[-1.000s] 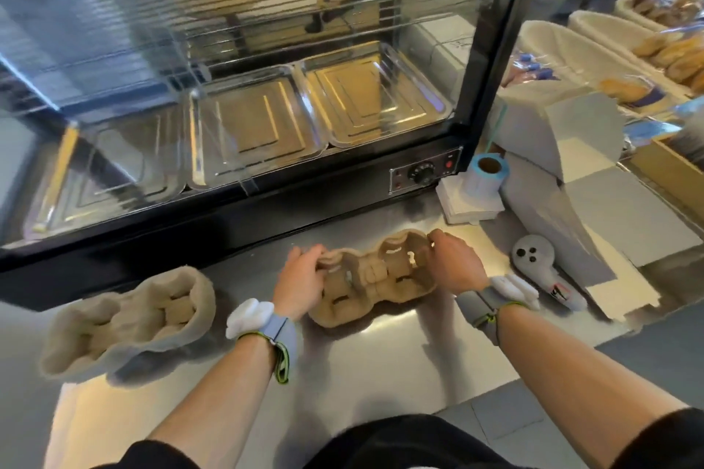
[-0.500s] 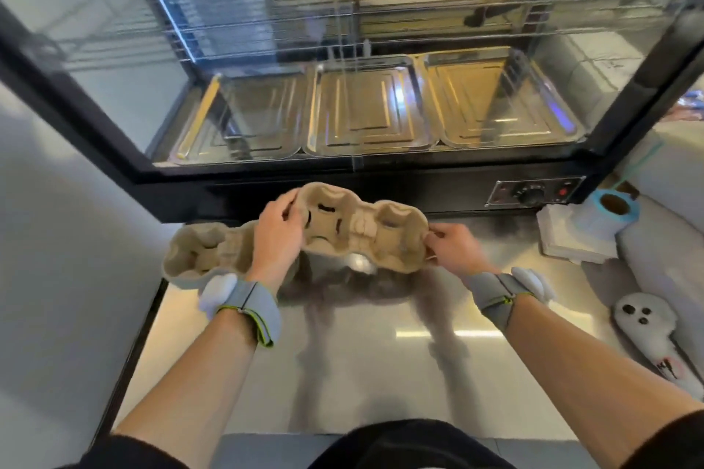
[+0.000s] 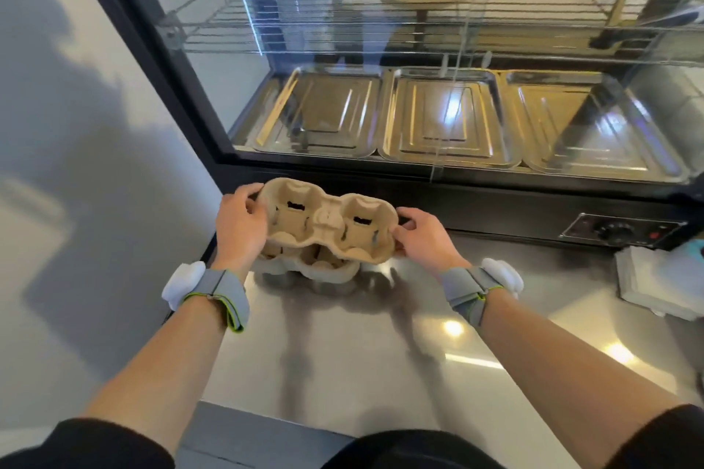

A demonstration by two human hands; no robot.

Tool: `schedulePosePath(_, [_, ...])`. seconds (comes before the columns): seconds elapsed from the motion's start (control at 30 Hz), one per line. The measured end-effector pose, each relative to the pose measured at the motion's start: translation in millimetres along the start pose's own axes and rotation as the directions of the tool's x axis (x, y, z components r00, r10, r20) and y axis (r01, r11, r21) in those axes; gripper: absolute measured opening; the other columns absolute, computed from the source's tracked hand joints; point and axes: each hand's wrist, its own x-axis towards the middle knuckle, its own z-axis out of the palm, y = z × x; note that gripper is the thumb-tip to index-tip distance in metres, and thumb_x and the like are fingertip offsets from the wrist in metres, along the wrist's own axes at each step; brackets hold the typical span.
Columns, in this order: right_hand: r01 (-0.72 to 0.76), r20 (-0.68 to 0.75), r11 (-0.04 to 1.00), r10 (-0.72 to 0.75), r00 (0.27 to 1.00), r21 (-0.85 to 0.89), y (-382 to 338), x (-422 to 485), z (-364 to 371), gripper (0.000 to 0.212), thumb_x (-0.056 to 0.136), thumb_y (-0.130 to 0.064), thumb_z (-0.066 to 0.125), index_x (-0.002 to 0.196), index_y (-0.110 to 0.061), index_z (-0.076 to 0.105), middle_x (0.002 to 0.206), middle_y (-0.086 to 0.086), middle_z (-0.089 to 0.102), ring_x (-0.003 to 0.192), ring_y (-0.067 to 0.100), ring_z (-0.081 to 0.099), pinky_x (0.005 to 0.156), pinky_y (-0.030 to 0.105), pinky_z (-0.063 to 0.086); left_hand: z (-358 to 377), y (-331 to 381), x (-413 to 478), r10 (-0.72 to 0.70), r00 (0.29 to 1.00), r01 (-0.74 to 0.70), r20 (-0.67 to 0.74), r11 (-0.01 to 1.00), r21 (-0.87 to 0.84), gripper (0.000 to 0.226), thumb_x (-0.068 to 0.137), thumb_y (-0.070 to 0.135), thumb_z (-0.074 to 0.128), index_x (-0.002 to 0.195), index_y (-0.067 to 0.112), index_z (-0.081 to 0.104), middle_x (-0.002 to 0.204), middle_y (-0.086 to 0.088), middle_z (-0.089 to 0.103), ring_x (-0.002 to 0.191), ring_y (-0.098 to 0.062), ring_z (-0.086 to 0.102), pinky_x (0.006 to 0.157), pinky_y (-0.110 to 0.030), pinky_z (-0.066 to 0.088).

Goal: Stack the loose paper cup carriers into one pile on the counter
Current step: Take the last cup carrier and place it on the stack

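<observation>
A tan pulp cup carrier point(image 3: 330, 225) is held level between both hands, just above a second carrier point(image 3: 324, 267) that rests on the steel counter point(image 3: 381, 354) at its far left. My left hand point(image 3: 240, 225) grips the held carrier's left end. My right hand point(image 3: 423, 240) grips its right end. The lower carrier shows only along its near edge; the rest is hidden under the held one.
A glass warming cabinet point(image 3: 438, 118) with three steel trays stands right behind the carriers, its control knob point(image 3: 615, 231) at the right. A white wall point(image 3: 76, 164) bounds the counter's left. A white napkin stack point(image 3: 659, 278) sits at the right edge.
Both hands lifted a carrier from the middle of the counter and carried it left, to a spot over the carrier at the counter's left end. The view swung left with them.
</observation>
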Motion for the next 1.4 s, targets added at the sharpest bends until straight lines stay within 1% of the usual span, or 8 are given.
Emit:
schedulePosePath(0.23, [-0.030, 0.012, 0.999, 0.030, 0.999, 0.028, -14.4, 13.6, 26.6, 0.041, 0.094, -0.015, 0.058, 0.135, -0.016, 0.052, 0.106, 0.018, 0.068, 0.092, 0.029, 0.070, 0.079, 0.039, 0.061, -9.4, -31.4, 18.0, -0.061, 0.998, 0.058, 0.024, 0.993, 0.100, 0.031, 0.094, 0.018, 0.045, 0.120, 0.017, 0.061, 0.114, -0.022, 0.049, 0.087, -0.033, 0.054, 0.089, -0.040, 0.045])
schedulePosePath(0.4, [-0.013, 0.020, 1.000, 0.013, 1.000, 0.014, -19.0, 20.8, 36.0, 0.041, 0.093, -0.018, 0.059, 0.134, -0.017, 0.054, 0.101, 0.013, 0.071, 0.091, 0.025, 0.071, 0.084, 0.044, 0.060, -8.3, -39.7, 27.0, -0.111, 0.994, 0.111, -0.003, 0.990, 0.084, 0.030, 0.095, 0.012, 0.043, 0.121, 0.011, 0.057, 0.120, -0.020, 0.047, 0.085, -0.025, 0.047, 0.082, -0.033, 0.041])
schedulePosePath(0.57, [-0.003, 0.040, 0.997, 0.006, 0.999, -0.081, -19.1, 20.4, 46.7, 0.040, 0.092, -0.024, 0.060, 0.131, -0.018, 0.056, 0.093, 0.005, 0.070, 0.091, 0.022, 0.068, 0.089, 0.042, 0.056, -3.0, -61.8, 36.6, -0.142, 0.990, 0.140, 0.011, 0.982, 0.127, 0.029, 0.092, 0.011, 0.042, 0.115, 0.011, 0.059, 0.115, -0.025, 0.054, 0.083, -0.032, 0.053, 0.078, -0.042, 0.046])
schedulePosePath(0.73, [-0.021, 0.031, 0.971, 0.029, 0.999, -0.237, -8.4, 15.1, 58.2, 0.043, 0.091, -0.026, 0.059, 0.133, -0.019, 0.052, 0.110, 0.007, 0.064, 0.100, 0.023, 0.062, 0.083, 0.032, 0.048, 2.3, -81.3, 35.5, -0.189, 0.982, 0.179, 0.014, 0.948, 0.265, 0.028, 0.088, 0.012, 0.046, 0.111, 0.017, 0.061, 0.112, -0.024, 0.060, 0.108, -0.045, 0.049, 0.093, -0.049, 0.041])
schedulePosePath(0.9, [-0.133, 0.013, 0.974, 0.137, 0.990, -0.183, -1.8, 15.5, 60.7, 0.055, 0.092, -0.030, 0.060, 0.140, -0.013, 0.039, 0.112, 0.015, 0.063, 0.092, 0.030, 0.068, 0.083, 0.045, 0.059, 3.2, -77.3, 33.9, -0.245, 0.964, 0.230, 0.101, 0.963, 0.137, 0.028, 0.092, 0.010, 0.041, 0.116, 0.016, 0.052, 0.120, -0.021, 0.054, 0.095, -0.035, 0.051, 0.087, -0.045, 0.045])
schedulePosePath(1.07, [-0.128, 0.013, 0.967, 0.134, 0.991, -0.219, -7.5, 15.1, 58.3, 0.048, 0.094, -0.029, 0.057, 0.137, -0.012, 0.044, 0.111, 0.013, 0.063, 0.083, 0.027, 0.068, 0.082, 0.045, 0.059, 0.2, -71.2, 33.7, -0.280, 0.953, 0.264, 0.121, 0.956, 0.131, 0.030, 0.092, 0.008, 0.038, 0.119, 0.017, 0.051, 0.120, -0.019, 0.059, 0.108, -0.038, 0.053, 0.091, -0.043, 0.044])
schedulePosePath(1.2, [-0.140, 0.027, 0.961, 0.150, 0.988, -0.239, -6.8, 14.4, 53.5, 0.053, 0.092, -0.036, 0.057, 0.137, -0.012, 0.044, 0.118, 0.013, 0.063, 0.094, 0.029, 0.069, 0.087, 0.045, 0.057, -1.2, -70.2, 31.8, -0.237, 0.962, 0.203, 0.138, 0.953, 0.225, 0.033, 0.091, 0.013, 0.043, 0.124, 0.016, 0.049, 0.125, -0.021, 0.054, 0.110, -0.042, 0.052, 0.090, -0.044, 0.044])
schedulePosePath(1.4, [-0.159, 0.003, 0.963, 0.164, 0.986, -0.216, -0.1, 7.2, 22.2, 0.051, 0.094, -0.041, 0.049, 0.136, -0.013, 0.048, 0.130, 0.012, 0.060, 0.111, 0.028, 0.061, 0.090, 0.034, 0.047, 15.7, -37.2, 13.1, 0.076, 0.996, -0.084, 0.040, 0.957, 0.277, 0.033, 0.090, 0.015, 0.047, 0.121, 0.012, 0.053, 0.125, -0.016, 0.053, 0.115, -0.039, 0.048, 0.096, -0.050, 0.043])
